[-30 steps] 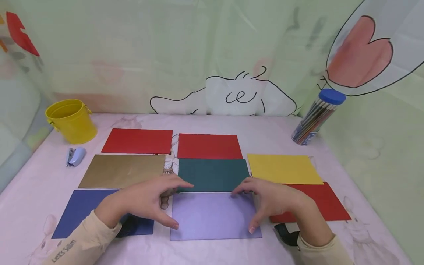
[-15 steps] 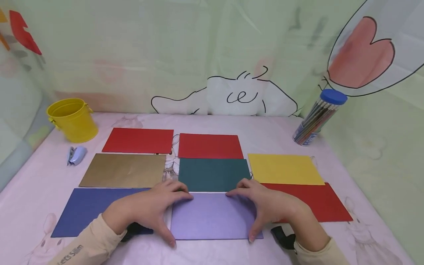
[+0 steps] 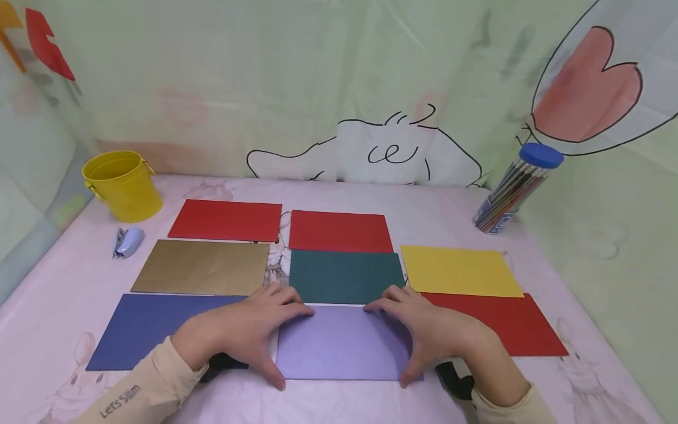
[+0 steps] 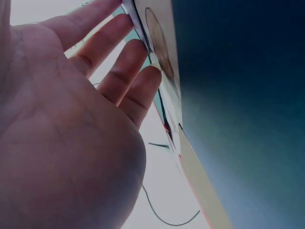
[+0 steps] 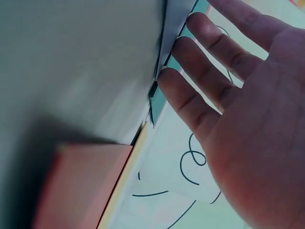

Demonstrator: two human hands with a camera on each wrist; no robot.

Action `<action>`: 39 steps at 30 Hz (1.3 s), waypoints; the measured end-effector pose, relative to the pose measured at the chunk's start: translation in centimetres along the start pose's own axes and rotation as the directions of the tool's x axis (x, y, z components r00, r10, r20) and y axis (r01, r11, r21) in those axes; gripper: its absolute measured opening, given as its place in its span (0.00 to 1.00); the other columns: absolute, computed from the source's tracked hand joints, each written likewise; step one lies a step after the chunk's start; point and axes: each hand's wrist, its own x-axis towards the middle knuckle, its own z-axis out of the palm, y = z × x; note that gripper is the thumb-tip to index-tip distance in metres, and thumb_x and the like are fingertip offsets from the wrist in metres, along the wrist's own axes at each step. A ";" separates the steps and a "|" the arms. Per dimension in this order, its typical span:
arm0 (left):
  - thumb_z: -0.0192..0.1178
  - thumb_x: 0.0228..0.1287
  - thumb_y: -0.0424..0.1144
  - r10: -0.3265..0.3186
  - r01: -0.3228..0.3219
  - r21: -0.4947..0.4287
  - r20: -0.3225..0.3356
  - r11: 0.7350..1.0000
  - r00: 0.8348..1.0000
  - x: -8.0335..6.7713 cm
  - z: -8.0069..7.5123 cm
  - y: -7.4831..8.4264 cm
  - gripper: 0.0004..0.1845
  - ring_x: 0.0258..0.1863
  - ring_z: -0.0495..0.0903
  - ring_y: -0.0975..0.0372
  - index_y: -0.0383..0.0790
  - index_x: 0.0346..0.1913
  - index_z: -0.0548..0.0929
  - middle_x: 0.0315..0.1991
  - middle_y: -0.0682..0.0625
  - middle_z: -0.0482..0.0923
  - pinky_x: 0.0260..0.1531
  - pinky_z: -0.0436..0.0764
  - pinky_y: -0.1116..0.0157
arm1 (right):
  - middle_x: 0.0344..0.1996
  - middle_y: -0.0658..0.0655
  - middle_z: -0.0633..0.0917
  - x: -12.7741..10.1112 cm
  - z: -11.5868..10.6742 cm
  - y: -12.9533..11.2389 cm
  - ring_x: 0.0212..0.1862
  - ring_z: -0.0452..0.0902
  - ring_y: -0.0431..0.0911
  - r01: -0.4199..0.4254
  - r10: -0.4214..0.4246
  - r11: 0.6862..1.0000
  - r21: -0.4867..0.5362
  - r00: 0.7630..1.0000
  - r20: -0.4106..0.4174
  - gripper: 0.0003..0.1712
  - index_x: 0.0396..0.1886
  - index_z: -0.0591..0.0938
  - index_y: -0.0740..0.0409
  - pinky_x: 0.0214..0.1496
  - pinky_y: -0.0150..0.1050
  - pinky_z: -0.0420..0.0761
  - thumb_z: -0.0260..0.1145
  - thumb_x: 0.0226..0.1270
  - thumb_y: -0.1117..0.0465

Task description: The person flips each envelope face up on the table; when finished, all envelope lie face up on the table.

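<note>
Squaring the lilac sheet (image 3: pixel 344 344) at the table's (image 3: pixel 53 318) near edge, centre: left hand (image 3: pixel 241 333) and right hand (image 3: pixel 431 330) lie spread flat, fingertips on its far corners beside the green sheet (image 3: pixel 346 277). Probably aligning; next needs even pressure.

Flat card field, few tall obstacles at the tablecloth's edges

I see only flat coloured card sheets across the middle of the pink tablecloth (image 3: pixel 339 400), so a hand can sweep over them freely; my left hand (image 3: pixel 241 333) and right hand (image 3: pixel 429 330) flank the lilac card sheet (image 3: pixel 341 347) near the front edge. The standing obstacles are the yellow metal bucket (image 3: pixel 123 185) at the far left corner, the small blue stapler (image 3: pixel 128 242) just in front of it, and the leaning clear pencil tube with a blue lid (image 3: pixel 511 191) near the far right corner. The printed curtain backdrop (image 3: pixel 339 88) closes the far edge.
</note>
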 end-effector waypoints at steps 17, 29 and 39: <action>0.61 0.66 0.27 0.166 -0.303 -0.395 -0.346 0.867 0.924 -0.2 -3.0 -0.6 0.27 0.22 0.79 0.67 0.45 0.67 0.73 0.18 0.62 0.72 0.26 0.81 0.64 | 0.40 0.51 0.86 -2.6 -2.9 2.4 0.37 0.82 0.46 0.387 -0.236 0.852 0.352 0.885 -0.401 0.22 0.55 0.82 0.54 0.35 0.37 0.82 0.68 0.63 0.75; 0.64 0.64 0.28 0.087 -0.220 -0.395 -0.327 0.892 0.941 0.0 -2.7 -1.1 0.21 0.19 0.77 0.67 0.47 0.58 0.80 0.16 0.60 0.67 0.22 0.78 0.65 | 0.45 0.50 0.84 -0.4 -1.3 3.0 0.41 0.77 0.49 0.288 -0.185 0.885 0.365 0.939 -0.291 0.16 0.48 0.85 0.48 0.36 0.36 0.78 0.73 0.62 0.67; 0.74 0.59 0.37 0.033 -0.101 -0.403 -0.172 0.909 0.985 0.2 -1.8 -1.6 0.21 0.24 0.81 0.68 0.49 0.55 0.82 0.30 0.57 0.77 0.30 0.82 0.66 | 0.48 0.52 0.80 -0.5 -1.2 2.7 0.50 0.71 0.55 0.144 -0.093 0.908 0.392 0.985 -0.147 0.22 0.50 0.83 0.45 0.38 0.38 0.79 0.79 0.56 0.61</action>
